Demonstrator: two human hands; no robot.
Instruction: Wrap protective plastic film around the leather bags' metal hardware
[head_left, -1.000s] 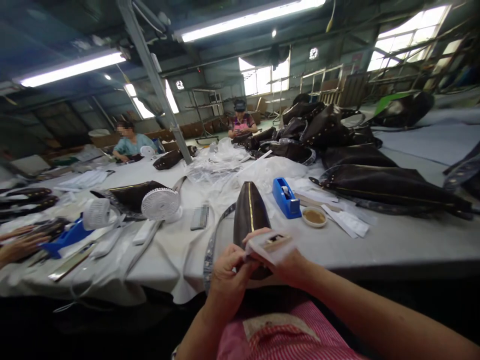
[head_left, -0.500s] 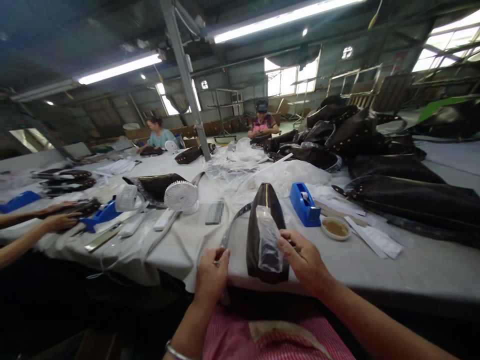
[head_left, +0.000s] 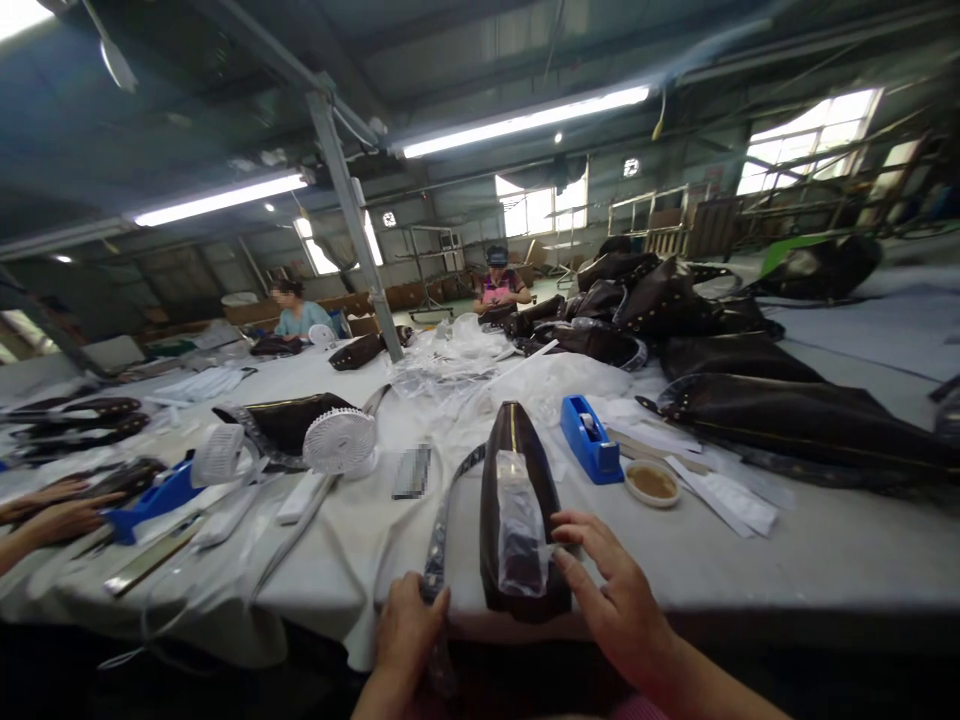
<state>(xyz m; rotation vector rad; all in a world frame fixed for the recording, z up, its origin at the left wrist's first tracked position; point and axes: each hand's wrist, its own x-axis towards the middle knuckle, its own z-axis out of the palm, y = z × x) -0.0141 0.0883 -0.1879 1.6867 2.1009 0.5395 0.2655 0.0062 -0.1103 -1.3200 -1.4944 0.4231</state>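
Observation:
A dark brown leather bag (head_left: 491,510) lies lengthwise before me, its brass zipper pointing away. Clear plastic wrap (head_left: 517,550) covers a dark part at its near end. At the bag's right side, my right hand (head_left: 611,590) has thumb and forefinger at the wrap's edge, with a small translucent bit of plastic film (head_left: 553,551) between them. Left of the bag, my left hand (head_left: 409,625) is closed around the bag's strap (head_left: 435,550), which is wrapped in clear plastic and hangs over the table edge.
A blue tape dispenser (head_left: 592,445) and a shallow dish of brown paste (head_left: 652,483) stand to the right, beside white paper strips (head_left: 727,495). White fans (head_left: 340,440) stand left. Dark bags (head_left: 787,420) pile up at right. A co-worker's hands (head_left: 64,510) are at far left.
My view has tilted up and turned slightly right, so things sit lower and further left. The right hand's fingers have spread somewhat at the wrap; the left hand still grips the strap.

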